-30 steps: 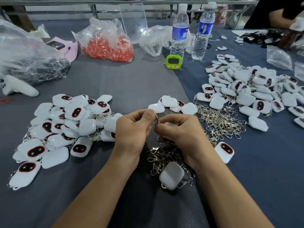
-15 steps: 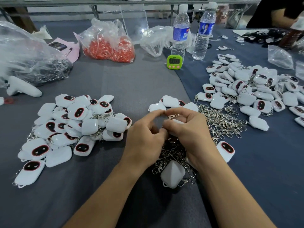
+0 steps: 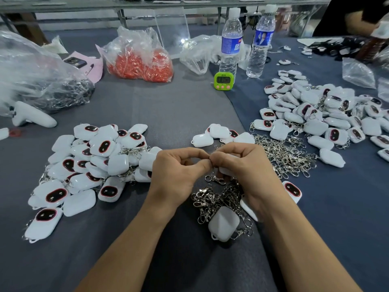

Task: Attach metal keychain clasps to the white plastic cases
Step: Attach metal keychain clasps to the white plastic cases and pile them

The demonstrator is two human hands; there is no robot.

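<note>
Left hand [image 3: 176, 171]: thumb and forefinger are closed in a pinch on the upper end of a keychain clasp [image 3: 216, 179]. The other fingers are curled, and the fingertips meet those of the right hand.
Right hand [image 3: 246, 171]: fingers are curled round a white case [image 3: 224, 170], of which only a sliver shows beneath them. Thumb and forefinger are pinched against the left hand's tips.
Keychain clasp: hangs just below the joined fingertips, above the table. Its ring end is hidden by the fingers, so whether it is joined to the case cannot be told.
Clasp heap [image 3: 219, 199]: a tangle of silver clasps on the grey cloth [image 3: 179, 114], under and between the wrists.
Near case [image 3: 224, 223]: lies back up on the near edge of the clasp heap.
Left pile [image 3: 94, 165]: white cases with dark, red-rimmed windows, clasps showing among them, just beside the left hand.
Small group [image 3: 219, 133]: a few cases just beyond the hands.
Loose clasps [image 3: 282, 152]: spread to the right of the right hand, reaching a larger case pile [image 3: 326, 114].
Single case [image 3: 292, 190]: window up, beside the right wrist.
Green timer [image 3: 224, 80]: upright at mid-table, in front of two water bottles [image 3: 230, 43].
Clear bag of orange-red parts [image 3: 141, 62]: far left of centre.
Bag of dark metal parts [image 3: 42, 85]: far left edge.
Second person [image 3: 357, 15]: only an arm and dark clothing show at the far right corner.
</note>
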